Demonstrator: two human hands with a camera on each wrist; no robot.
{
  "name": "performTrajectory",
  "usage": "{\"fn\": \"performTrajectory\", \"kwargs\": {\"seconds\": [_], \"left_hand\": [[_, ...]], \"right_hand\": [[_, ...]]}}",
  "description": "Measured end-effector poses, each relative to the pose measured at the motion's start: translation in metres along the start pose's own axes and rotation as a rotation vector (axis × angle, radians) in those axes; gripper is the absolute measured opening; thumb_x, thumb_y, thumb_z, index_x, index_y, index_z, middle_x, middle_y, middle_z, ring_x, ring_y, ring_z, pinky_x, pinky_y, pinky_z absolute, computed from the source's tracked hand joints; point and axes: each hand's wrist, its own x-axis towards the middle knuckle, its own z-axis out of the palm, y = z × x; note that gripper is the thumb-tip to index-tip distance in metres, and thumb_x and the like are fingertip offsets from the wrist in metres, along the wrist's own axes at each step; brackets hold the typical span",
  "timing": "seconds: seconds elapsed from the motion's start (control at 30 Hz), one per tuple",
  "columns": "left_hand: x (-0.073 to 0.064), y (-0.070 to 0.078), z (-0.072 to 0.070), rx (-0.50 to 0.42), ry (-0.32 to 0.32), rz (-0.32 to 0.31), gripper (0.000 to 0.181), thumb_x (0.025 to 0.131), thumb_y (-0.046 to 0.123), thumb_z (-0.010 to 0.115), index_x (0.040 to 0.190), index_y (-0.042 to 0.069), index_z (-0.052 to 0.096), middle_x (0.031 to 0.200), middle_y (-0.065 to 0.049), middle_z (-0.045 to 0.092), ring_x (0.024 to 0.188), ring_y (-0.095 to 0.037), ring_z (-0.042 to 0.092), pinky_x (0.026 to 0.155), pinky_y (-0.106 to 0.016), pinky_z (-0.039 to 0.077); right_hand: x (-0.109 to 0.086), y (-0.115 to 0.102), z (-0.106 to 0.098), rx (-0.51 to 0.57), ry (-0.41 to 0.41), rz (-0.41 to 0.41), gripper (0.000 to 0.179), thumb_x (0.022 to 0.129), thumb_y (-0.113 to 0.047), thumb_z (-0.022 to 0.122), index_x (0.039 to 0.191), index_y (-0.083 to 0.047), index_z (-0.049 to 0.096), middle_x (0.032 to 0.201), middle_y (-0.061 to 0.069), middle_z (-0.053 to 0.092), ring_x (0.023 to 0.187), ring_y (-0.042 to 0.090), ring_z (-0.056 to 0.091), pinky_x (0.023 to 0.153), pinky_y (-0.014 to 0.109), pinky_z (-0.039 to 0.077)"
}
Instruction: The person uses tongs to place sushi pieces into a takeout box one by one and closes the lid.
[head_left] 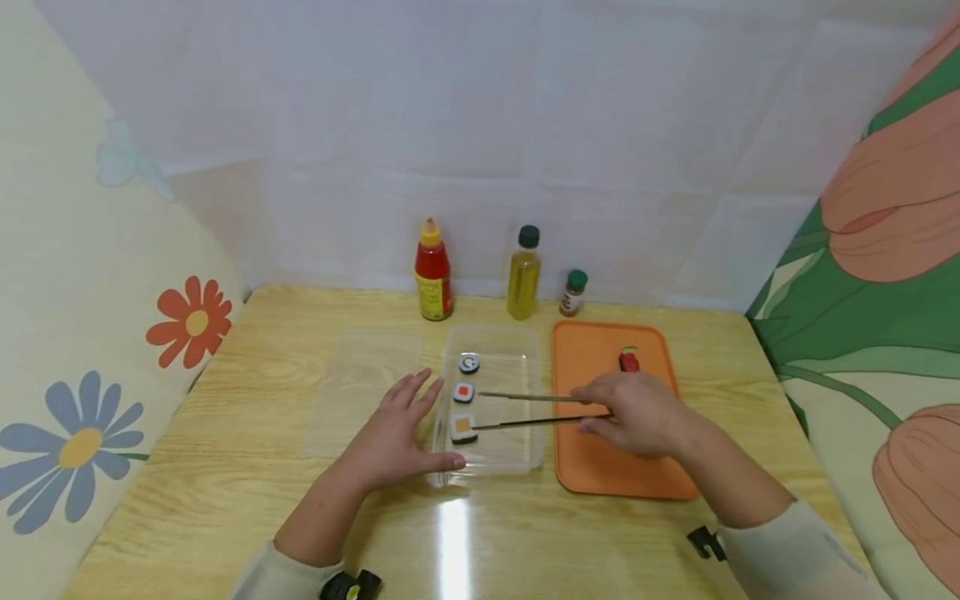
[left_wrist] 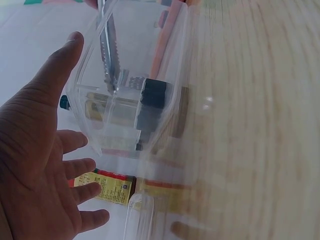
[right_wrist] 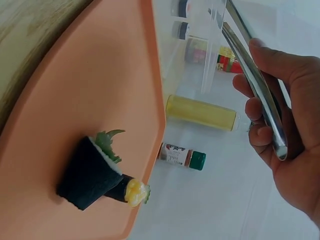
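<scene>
A clear plastic container [head_left: 495,468] holds three sushi pieces in a column along its left side. The far one is a round roll [head_left: 468,362], the middle one has an orange-red centre [head_left: 463,392], and the nearest is a larger roll with a pale orange centre [head_left: 462,426]. My right hand [head_left: 637,412] grips metal tongs [head_left: 540,422], their arms spread. One tip is beside the middle roll; the other reaches the nearest roll, and contact is unclear. My left hand [head_left: 393,437], fingers spread, is at the container's left side, thumb by its near corner.
An orange tray [head_left: 600,475] right of the container bears a seaweed-wrapped hand roll [right_wrist: 87,175] and a yellow-topped roll [right_wrist: 135,192]. Behind stand a red sauce bottle [head_left: 432,283], an oil bottle [head_left: 523,279] and a spice jar [head_left: 573,293]. A translucent flat sheet [head_left: 360,367] lies left.
</scene>
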Motion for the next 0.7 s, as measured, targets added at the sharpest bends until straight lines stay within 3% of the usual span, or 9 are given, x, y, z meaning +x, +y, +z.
{"fn": "performTrajectory", "kwargs": {"seconds": [0.37, 0.47, 0.57, 0.7], "left_hand": [[-0.002, 0.003, 0.000, -0.021, -0.010, -0.010, 0.128, 0.067, 0.088, 0.072, 0.164, 0.013, 0.033, 0.172, -0.012, 0.019, 0.156, -0.043, 0.014, 0.114, -0.068, 0.033], [-0.002, 0.003, 0.000, -0.023, -0.010, -0.009, 0.127, 0.067, 0.087, 0.073, 0.164, 0.013, 0.033, 0.172, -0.013, 0.019, 0.156, -0.044, 0.014, 0.115, -0.068, 0.032], [-0.003, 0.003, 0.000, -0.016, -0.002, -0.006, 0.127, 0.068, 0.086, 0.073, 0.163, 0.012, 0.034, 0.171, -0.013, 0.020, 0.155, -0.045, 0.015, 0.115, -0.068, 0.032], [-0.002, 0.002, -0.001, -0.001, 0.020, 0.007, 0.126, 0.068, 0.086, 0.073, 0.163, 0.012, 0.036, 0.171, -0.014, 0.023, 0.155, -0.045, 0.017, 0.115, -0.067, 0.033]], "right_hand": [[-0.020, 0.011, 0.004, 0.027, 0.125, -0.048, 0.040, 0.097, -0.034, 0.075, 0.131, -0.012, 0.072, 0.117, 0.000, 0.075, 0.097, 0.015, 0.072, 0.080, 0.039, 0.061], [-0.025, 0.012, 0.005, 0.037, 0.147, -0.027, 0.040, 0.095, -0.034, 0.077, 0.130, -0.014, 0.073, 0.112, -0.003, 0.075, 0.080, 0.005, 0.064, 0.070, 0.030, 0.057], [-0.029, 0.015, 0.007, 0.042, 0.183, -0.022, 0.038, 0.093, -0.032, 0.079, 0.126, -0.014, 0.074, 0.102, -0.007, 0.073, 0.067, -0.003, 0.047, 0.060, 0.023, 0.047], [-0.034, 0.020, 0.010, 0.048, 0.240, -0.032, 0.037, 0.091, -0.028, 0.083, 0.123, -0.012, 0.076, 0.094, -0.010, 0.069, 0.066, -0.004, 0.044, 0.057, 0.020, 0.043]]}}
